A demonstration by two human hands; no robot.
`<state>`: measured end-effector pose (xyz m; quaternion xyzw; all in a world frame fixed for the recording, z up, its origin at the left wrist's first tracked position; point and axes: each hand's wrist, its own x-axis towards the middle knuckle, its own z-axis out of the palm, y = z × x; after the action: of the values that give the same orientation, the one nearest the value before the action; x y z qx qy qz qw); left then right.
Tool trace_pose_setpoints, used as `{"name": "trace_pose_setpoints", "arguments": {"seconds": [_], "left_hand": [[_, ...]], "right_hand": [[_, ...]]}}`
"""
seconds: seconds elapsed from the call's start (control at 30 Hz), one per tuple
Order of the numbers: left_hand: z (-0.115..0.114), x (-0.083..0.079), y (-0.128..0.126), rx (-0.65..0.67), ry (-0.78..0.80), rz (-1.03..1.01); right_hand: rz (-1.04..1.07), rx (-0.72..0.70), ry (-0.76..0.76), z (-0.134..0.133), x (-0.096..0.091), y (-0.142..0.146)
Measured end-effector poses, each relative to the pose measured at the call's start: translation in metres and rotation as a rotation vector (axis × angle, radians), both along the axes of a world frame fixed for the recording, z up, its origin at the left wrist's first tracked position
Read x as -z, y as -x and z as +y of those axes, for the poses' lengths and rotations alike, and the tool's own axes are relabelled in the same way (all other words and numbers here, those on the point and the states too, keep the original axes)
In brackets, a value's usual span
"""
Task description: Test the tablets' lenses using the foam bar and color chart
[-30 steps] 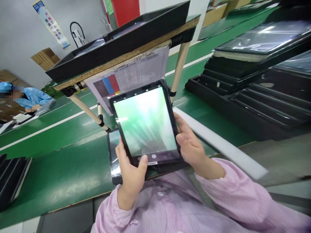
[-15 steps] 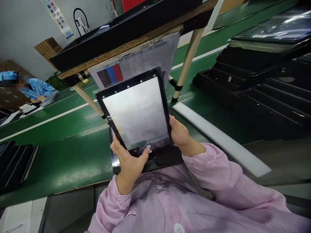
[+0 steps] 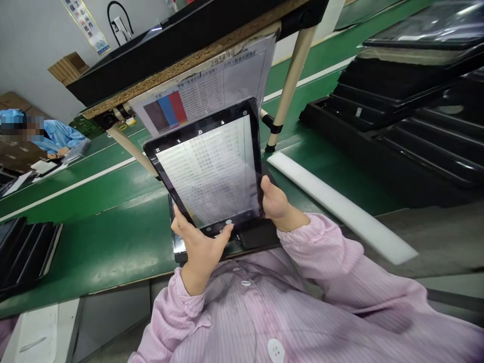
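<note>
I hold a black tablet up in front of me with both hands, tilted toward a printed sheet that hangs from a raised shelf. Its lit screen shows a pale picture of that sheet's table. My left hand grips the tablet's lower left corner, thumb tip at the round button on the bottom bezel. My right hand clasps the lower right edge. A second dark tablet lies flat on the green belt beneath.
A white foam strip lies on the belt to the right. Stacked black trays fill the right side, and more black trays sit at the left. A person in blue works far left. A black tray rests on the shelf.
The tablet has risen and tipped toward the hanging sheet. Its screen went from a green blur to grey to a picture of the printed table. Both hands kept their grip.
</note>
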<state>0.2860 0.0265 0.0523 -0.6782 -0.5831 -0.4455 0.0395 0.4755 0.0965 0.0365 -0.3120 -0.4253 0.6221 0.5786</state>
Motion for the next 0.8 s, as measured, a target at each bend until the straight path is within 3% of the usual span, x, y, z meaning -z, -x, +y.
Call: {"name": "trace_pose_setpoints", "arguments": {"seconds": [0.23,0.43,0.63,0.7,0.8], "left_hand": [[-0.001,0.004,-0.002,-0.04,-0.011,0.029],[-0.003,0.003,-0.002,-0.045,0.001,0.003],[-0.005,0.006,0.0,-0.046,-0.003,-0.014],[-0.002,0.008,0.006,0.013,-0.038,-0.096],[0.004,0.004,0.018,0.148,-0.072,-0.466]], "right_hand": [[-0.065,0.032,-0.004,-0.003,-0.005,0.003],[-0.157,0.143,-0.019,-0.003,0.0,0.002],[-0.086,0.081,-0.052,-0.003,0.003,0.001],[-0.084,0.069,-0.068,-0.005,0.002,0.002],[-0.113,0.051,-0.097,-0.012,-0.003,0.004]]}}
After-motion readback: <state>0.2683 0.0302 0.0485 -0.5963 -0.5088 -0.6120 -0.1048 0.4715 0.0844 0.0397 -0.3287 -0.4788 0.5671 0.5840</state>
